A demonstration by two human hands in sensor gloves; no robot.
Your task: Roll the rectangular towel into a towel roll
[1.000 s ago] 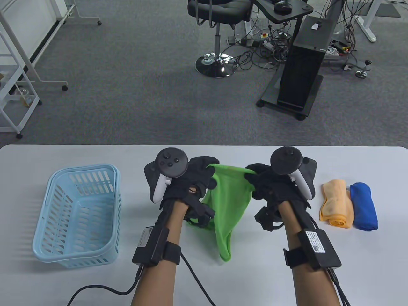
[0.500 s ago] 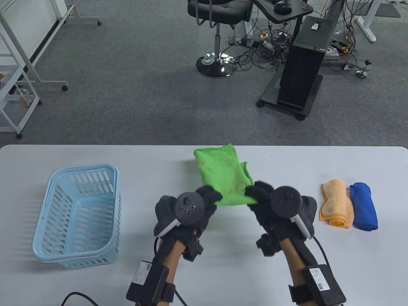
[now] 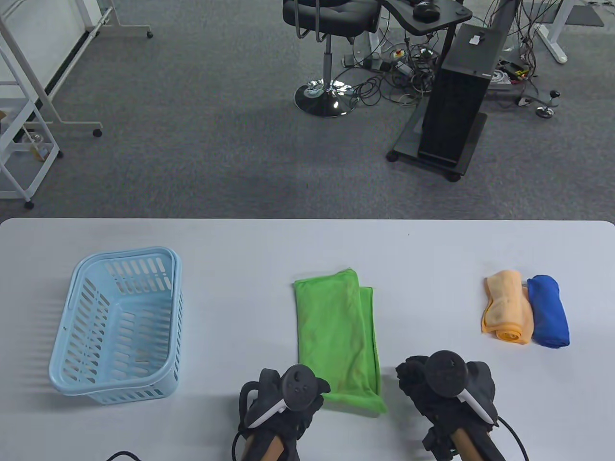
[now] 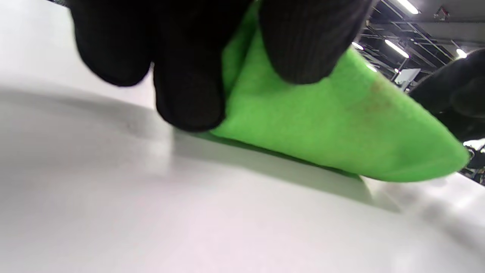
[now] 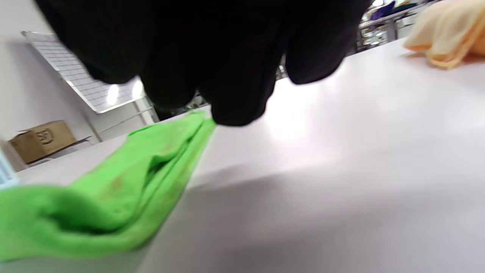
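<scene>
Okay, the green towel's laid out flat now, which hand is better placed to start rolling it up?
Probably the left hand: its fingers already pinch the green towel's near corner. The right hand sits just beside the other corner.

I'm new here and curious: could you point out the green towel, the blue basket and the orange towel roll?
green towel (image 3: 336, 336), table view, middle of its flat top.
blue basket (image 3: 126, 253), table view, far rim.
orange towel roll (image 3: 509, 307), table view, middle of its top.

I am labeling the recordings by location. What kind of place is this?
Probably an office or lab workspace, not a home: grey carpet, a black office chair and tangled cables lie beyond the white table.
</scene>
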